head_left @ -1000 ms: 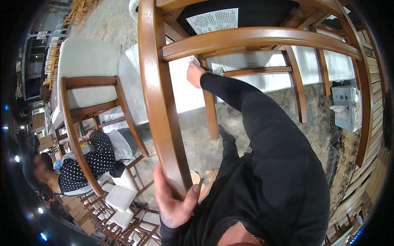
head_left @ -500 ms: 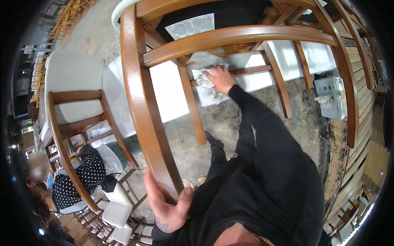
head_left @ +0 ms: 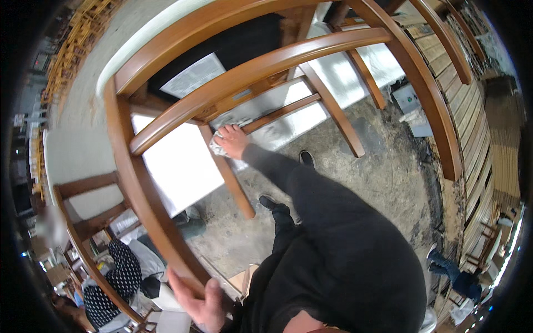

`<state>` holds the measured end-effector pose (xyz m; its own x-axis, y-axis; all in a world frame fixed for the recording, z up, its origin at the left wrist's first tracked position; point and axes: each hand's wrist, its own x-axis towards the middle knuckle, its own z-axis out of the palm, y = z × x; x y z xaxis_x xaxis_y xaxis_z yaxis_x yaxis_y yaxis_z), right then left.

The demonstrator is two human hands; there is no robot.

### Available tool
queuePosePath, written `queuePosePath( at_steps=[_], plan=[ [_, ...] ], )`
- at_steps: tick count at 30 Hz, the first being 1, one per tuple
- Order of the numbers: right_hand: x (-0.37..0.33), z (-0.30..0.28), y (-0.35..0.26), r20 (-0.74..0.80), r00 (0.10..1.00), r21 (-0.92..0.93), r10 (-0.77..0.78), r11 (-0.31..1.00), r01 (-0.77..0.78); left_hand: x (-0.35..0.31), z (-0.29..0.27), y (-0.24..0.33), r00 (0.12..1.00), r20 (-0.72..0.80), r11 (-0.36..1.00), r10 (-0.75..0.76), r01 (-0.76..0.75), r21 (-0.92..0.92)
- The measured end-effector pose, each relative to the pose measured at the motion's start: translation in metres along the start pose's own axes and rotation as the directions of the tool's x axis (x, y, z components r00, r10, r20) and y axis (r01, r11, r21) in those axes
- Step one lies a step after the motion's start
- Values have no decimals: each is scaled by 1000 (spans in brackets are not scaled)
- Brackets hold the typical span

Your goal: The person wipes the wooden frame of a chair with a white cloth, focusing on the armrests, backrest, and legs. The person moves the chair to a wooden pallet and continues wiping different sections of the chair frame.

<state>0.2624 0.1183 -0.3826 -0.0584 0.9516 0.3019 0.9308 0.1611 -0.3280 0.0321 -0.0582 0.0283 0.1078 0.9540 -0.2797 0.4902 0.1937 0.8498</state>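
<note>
An upturned brown wooden chair (head_left: pixel 266 65) with a black underside lies on a white-covered bench (head_left: pixel 180 175) in front of me. Around the lower end of its near-left leg (head_left: pixel 145 194), my left hand (head_left: pixel 202 304) is closed, thumb on one side and fingers on the other. My right hand (head_left: pixel 233 142) presses a crumpled pale cloth (head_left: pixel 217 147) against another leg (head_left: pixel 236 191), where a side rail (head_left: pixel 283 112) joins it. Part of the cloth lies hidden behind the fingers. A white printed sheet (head_left: pixel 194 75) is fixed on the black underside.
A second chair (head_left: pixel 83 158) with a pale seat stands at left, beside a person in dotted clothing (head_left: pixel 119 283). A grey control box (head_left: pixel 410 105) is beyond the bench end. Wooden slats (head_left: pixel 477 133) run along the right. Another person (head_left: pixel 458 277) is at lower right.
The view has shifted, and the chair sits further left in it. My right hand has brought the cloth to the joint of leg and rail. The left hand keeps its grip.
</note>
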Motion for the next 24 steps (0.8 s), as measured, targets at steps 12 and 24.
queuePosePath(
  at_steps=[12,24],
  plan=[
    [-196,-197,193,-148,921,-312,361,866,-390,8,3,9,996,-28,996,81,-80,42],
    [-90,-149,225,-225,741,27,633,764,-644,3,-19,-5,994,-14,988,-110,111,108]
  ],
)
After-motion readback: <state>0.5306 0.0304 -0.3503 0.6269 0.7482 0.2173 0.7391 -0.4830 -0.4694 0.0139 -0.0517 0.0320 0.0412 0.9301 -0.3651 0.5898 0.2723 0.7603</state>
